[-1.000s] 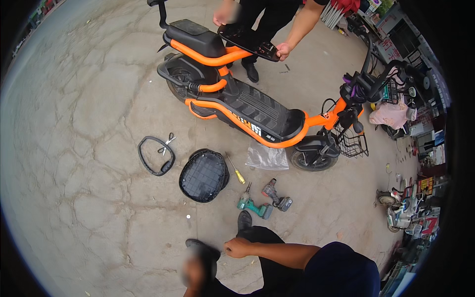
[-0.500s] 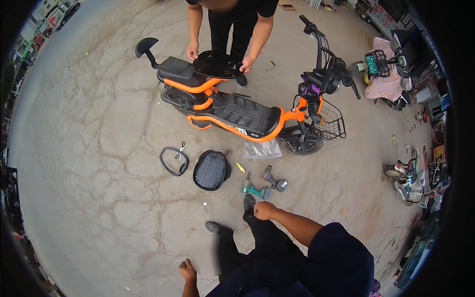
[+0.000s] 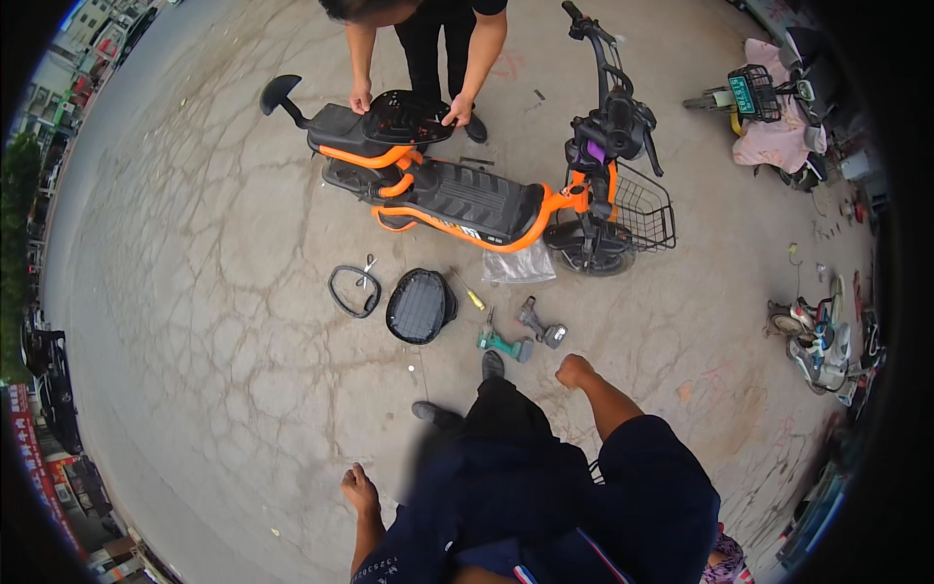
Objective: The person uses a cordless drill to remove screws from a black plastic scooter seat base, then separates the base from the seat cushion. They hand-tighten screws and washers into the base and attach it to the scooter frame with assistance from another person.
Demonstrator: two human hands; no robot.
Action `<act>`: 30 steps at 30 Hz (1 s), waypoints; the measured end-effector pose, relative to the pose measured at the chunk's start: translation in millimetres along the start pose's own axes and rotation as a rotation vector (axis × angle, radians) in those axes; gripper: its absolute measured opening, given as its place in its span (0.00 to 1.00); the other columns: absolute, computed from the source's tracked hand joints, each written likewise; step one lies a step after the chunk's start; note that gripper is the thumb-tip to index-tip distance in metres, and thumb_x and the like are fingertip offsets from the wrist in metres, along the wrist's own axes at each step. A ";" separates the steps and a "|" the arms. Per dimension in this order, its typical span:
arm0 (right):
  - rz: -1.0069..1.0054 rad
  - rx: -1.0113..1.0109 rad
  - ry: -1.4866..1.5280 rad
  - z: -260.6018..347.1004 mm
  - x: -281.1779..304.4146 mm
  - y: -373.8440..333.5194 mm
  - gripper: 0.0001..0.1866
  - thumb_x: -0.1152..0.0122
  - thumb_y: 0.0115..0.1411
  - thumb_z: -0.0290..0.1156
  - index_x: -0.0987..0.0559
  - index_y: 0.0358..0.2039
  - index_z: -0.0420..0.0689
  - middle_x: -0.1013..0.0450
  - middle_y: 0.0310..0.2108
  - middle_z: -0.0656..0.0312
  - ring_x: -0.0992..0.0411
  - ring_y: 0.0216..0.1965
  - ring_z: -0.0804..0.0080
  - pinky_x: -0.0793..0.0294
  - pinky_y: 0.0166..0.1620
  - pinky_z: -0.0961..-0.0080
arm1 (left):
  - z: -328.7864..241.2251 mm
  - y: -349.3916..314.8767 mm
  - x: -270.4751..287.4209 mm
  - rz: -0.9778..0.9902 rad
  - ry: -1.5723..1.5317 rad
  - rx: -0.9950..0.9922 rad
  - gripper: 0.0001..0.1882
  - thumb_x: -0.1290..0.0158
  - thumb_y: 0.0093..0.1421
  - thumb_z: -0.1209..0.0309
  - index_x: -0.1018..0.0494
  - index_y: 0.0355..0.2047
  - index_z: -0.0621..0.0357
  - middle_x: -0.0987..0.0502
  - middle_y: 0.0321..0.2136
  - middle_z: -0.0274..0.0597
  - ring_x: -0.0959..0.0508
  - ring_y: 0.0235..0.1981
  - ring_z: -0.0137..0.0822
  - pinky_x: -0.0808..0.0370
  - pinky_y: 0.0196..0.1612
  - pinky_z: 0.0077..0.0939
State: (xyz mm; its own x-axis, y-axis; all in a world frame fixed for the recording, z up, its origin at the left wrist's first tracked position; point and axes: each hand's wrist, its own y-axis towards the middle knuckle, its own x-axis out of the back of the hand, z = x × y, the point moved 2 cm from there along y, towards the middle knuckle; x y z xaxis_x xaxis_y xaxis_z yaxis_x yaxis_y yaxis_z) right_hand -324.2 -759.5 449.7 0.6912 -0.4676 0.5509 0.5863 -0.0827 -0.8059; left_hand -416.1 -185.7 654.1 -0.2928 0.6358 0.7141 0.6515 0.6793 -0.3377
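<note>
At the lower left my left hand (image 3: 360,490) is closed, thumb against the curled fingers; what it holds, if anything, is too small to make out. My right hand (image 3: 576,371) makes a loose fist over the ground, and nothing shows in it. Nearest to it are a grey cordless drill (image 3: 541,323) and a green cordless drill (image 3: 505,343). A yellow-handled screwdriver (image 3: 475,298) lies beyond them. To its left sits a black scooter seat (image 3: 420,308), upturned, beside a black ring-shaped strip (image 3: 352,296) with scissors (image 3: 367,269) on its edge.
An orange electric scooter (image 3: 477,209) stands across the far side with a wire basket (image 3: 642,209). Behind it another person (image 3: 433,39) grips a black shell-like panel (image 3: 404,117) in both hands. A clear plastic bag (image 3: 519,263) lies beneath; parked scooters (image 3: 773,112) stand at right.
My right hand has come off my knee and moved right. My view has shifted as I step. The other person leans lower over the panel, still gripping it.
</note>
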 end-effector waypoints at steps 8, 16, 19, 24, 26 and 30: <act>-0.205 0.397 0.201 111.3 45.1 14.4 0.14 0.41 0.48 0.38 0.15 0.31 0.44 0.21 0.35 0.46 0.23 0.38 0.46 0.23 0.43 0.56 | -79.8 1.8 -1.0 0.226 -0.707 0.378 0.19 0.53 0.70 0.59 0.40 0.21 0.45 0.45 0.13 0.23 0.46 0.10 0.21 0.51 0.13 0.20; -0.272 0.522 0.319 182.7 57.5 5.1 0.12 0.40 0.47 0.37 0.15 0.27 0.44 0.21 0.29 0.48 0.22 0.36 0.49 0.23 0.41 0.58 | -167.1 26.8 0.1 0.453 -0.863 0.216 0.19 0.52 0.70 0.59 0.42 0.22 0.44 0.45 0.14 0.23 0.47 0.12 0.21 0.51 0.14 0.19; -0.266 0.440 0.223 171.0 43.5 2.8 0.12 0.40 0.47 0.37 0.15 0.28 0.44 0.21 0.31 0.47 0.22 0.37 0.48 0.23 0.42 0.57 | -167.8 46.1 6.2 0.434 -0.852 0.235 0.20 0.52 0.70 0.58 0.42 0.21 0.45 0.45 0.14 0.24 0.48 0.11 0.21 0.51 0.14 0.19; -0.339 0.201 0.147 142.8 3.8 -5.6 0.13 0.43 0.47 0.37 0.17 0.23 0.40 0.22 0.29 0.46 0.23 0.35 0.46 0.23 0.40 0.55 | -144.0 106.3 17.6 0.478 -0.801 0.291 0.22 0.52 0.70 0.56 0.42 0.20 0.45 0.46 0.12 0.25 0.48 0.11 0.22 0.52 0.14 0.21; -0.262 0.066 0.139 142.3 -7.8 -11.3 0.15 0.43 0.48 0.37 0.16 0.28 0.38 0.22 0.34 0.43 0.23 0.40 0.44 0.23 0.45 0.55 | -128.9 139.8 21.2 0.494 -0.761 0.301 0.23 0.52 0.70 0.55 0.43 0.19 0.45 0.46 0.12 0.25 0.48 0.10 0.23 0.52 0.13 0.21; -0.267 0.018 -0.025 167.2 -34.9 -21.5 0.18 0.44 0.50 0.37 0.16 0.31 0.35 0.21 0.36 0.43 0.23 0.42 0.44 0.23 0.49 0.56 | -89.4 218.4 30.9 0.570 -0.639 0.216 0.26 0.52 0.70 0.52 0.44 0.17 0.46 0.46 0.10 0.26 0.48 0.09 0.23 0.51 0.12 0.23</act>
State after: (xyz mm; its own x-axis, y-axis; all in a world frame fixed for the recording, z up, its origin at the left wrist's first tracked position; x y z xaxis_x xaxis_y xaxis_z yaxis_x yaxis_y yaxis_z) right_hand -290.3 -594.3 484.0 0.5209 -0.4097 0.7489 0.7564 -0.1850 -0.6274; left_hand -220.3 -50.4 657.2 -0.3407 0.9385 -0.0558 0.6902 0.2094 -0.6926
